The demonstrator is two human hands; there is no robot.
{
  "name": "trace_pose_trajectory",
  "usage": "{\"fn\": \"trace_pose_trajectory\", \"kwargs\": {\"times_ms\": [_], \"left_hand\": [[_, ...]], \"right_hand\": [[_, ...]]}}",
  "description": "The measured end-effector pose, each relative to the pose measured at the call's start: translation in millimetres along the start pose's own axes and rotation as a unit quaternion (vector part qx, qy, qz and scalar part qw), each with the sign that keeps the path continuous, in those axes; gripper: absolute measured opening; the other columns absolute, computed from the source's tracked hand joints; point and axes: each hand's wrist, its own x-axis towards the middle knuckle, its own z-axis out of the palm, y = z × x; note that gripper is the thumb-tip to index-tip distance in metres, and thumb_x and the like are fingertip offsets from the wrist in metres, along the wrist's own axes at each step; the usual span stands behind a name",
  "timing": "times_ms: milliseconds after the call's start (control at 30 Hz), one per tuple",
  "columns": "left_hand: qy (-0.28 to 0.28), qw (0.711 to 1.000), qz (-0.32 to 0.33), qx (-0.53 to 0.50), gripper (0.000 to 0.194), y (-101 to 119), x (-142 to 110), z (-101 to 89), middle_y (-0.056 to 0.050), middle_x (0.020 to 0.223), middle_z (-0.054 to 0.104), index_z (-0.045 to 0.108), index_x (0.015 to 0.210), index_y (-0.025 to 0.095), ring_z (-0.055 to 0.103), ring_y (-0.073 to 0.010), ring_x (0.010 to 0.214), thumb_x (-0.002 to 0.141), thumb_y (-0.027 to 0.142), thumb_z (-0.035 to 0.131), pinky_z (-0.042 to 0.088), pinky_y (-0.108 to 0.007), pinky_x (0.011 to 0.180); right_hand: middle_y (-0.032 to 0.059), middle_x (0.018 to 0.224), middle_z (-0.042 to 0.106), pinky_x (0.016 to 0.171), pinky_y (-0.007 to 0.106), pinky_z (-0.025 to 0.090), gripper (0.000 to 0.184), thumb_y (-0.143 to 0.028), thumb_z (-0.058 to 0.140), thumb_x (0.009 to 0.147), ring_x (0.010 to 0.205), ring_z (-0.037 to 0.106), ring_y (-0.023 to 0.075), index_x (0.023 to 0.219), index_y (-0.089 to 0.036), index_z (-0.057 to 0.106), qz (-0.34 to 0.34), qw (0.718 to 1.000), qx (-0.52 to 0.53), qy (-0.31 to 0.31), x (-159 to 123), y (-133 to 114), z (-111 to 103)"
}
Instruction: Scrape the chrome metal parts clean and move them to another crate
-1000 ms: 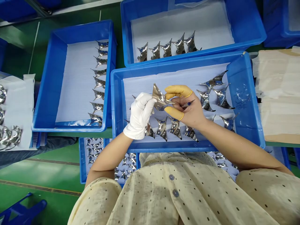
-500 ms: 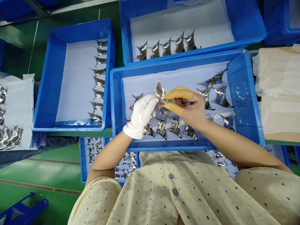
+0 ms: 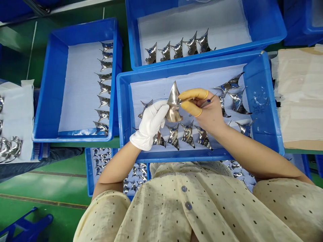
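Observation:
My left hand, in a white glove, pinches a curved, pointed metal piece by its left edge. Its smooth, dull-gold inner side faces up. My right hand, with yellow finger cots on thumb and fingers, closes round a slim pen-like tool with a blue part. The tool's front end lies at the piece's right edge; whether it touches cannot be made out. Both hands are above a blue bin lined with white sheet, where several shiny four-pointed metal pieces lie in rows.
Behind stands another blue bin with a row of similar pieces. A third blue bin at left has pieces along its right side. A stack of pale sheets is at right. Below the table edge, more bins hold small shiny parts.
The held metal piece has been turned, so its broad inner face now shows more fully. My right hand has shifted slightly right, opening a little distance from my left hand.

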Motion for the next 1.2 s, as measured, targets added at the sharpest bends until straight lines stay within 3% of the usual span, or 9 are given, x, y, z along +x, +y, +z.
{"fn": "trace_pose_trajectory", "kwargs": {"times_ms": [67,200,367,533,700,900,1033,1200], "left_hand": [[-0.009,1.000,0.003,-0.009,0.048,-0.4,1.2,-0.5,0.007,0.050,0.045,0.073,0.097,0.022,0.037,-0.0093,0.041,0.094,0.069,0.069,0.032,-0.028,0.042],[-0.033,0.998,-0.029,-0.052,0.048,2.7,0.6,0.7,0.005,0.050,0.049,0.070,0.086,0.021,0.036,-0.0073,0.039,0.093,0.069,0.071,0.028,-0.025,0.040],[-0.038,0.996,-0.051,-0.066,0.047,6.4,-1.8,3.7,0.004,0.051,0.055,0.069,0.083,0.021,0.039,-0.0063,0.038,0.093,0.066,0.072,0.031,-0.024,0.039],[-0.039,0.996,-0.047,-0.063,0.046,5.7,-2.3,3.5,0.005,0.048,0.051,0.070,0.082,0.021,0.040,-0.0063,0.038,0.094,0.066,0.072,0.033,-0.023,0.041],[-0.032,0.997,-0.049,-0.054,0.047,3.1,-2.0,3.6,0.005,0.046,0.051,0.069,0.083,0.022,0.040,-0.0073,0.037,0.093,0.068,0.071,0.034,-0.024,0.040],[-0.019,0.997,-0.059,-0.051,0.047,0.1,-2.8,4.2,0.005,0.047,0.054,0.069,0.086,0.021,0.043,-0.0073,0.037,0.093,0.067,0.071,0.035,-0.023,0.040],[-0.017,0.996,-0.061,-0.057,0.049,0.3,-2.6,5.5,0.004,0.047,0.055,0.068,0.084,0.021,0.045,-0.0078,0.038,0.092,0.069,0.072,0.037,-0.023,0.040],[-0.022,0.996,-0.057,-0.063,0.046,-0.7,-1.3,5.5,0.005,0.046,0.054,0.068,0.083,0.021,0.045,-0.0076,0.038,0.093,0.066,0.073,0.038,-0.023,0.042]], "right_hand": [[0.0031,0.084,0.074,0.065,0.031,0.053,0.031,-0.051,0.088,0.082,0.069,0.061,0.0131,0.094,-0.024,0.081,-0.050,0.998,-0.046,-0.010,-6.8,-7.2,4.4],[0.0002,0.075,0.070,0.058,0.031,0.046,0.023,-0.049,0.084,0.088,0.056,0.048,0.0103,0.095,-0.026,0.083,-0.130,0.984,-0.118,-0.027,-14.0,-12.6,5.8],[0.0006,0.074,0.073,0.056,0.030,0.044,0.022,-0.048,0.082,0.089,0.058,0.055,0.0115,0.094,-0.026,0.083,-0.169,0.975,-0.140,-0.034,-14.6,-12.5,5.8],[-0.0002,0.077,0.075,0.054,0.028,0.043,0.010,-0.029,0.086,0.088,0.059,0.059,0.0105,0.097,-0.026,0.083,-0.223,0.968,-0.110,-0.035,-14.6,-14.5,6.7],[0.0011,0.075,0.075,0.056,0.030,0.047,0.019,-0.044,0.084,0.088,0.058,0.059,0.0123,0.093,-0.026,0.083,-0.185,0.973,-0.135,-0.039,-13.6,-13.1,6.1],[0.0001,0.074,0.075,0.057,0.030,0.046,0.022,-0.049,0.083,0.088,0.058,0.058,0.0124,0.091,-0.028,0.083,-0.159,0.976,-0.144,-0.033,-13.8,-12.1,6.3],[-0.0001,0.074,0.074,0.059,0.030,0.047,0.019,-0.045,0.082,0.089,0.060,0.059,0.0121,0.093,-0.027,0.083,-0.162,0.977,-0.137,-0.034,-13.5,-12.2,6.9],[-0.0016,0.080,0.076,0.059,0.028,0.045,0.008,-0.029,0.084,0.089,0.062,0.060,0.0102,0.097,-0.028,0.083,-0.214,0.970,-0.110,-0.045,-12.2,-11.9,7.8]]}}
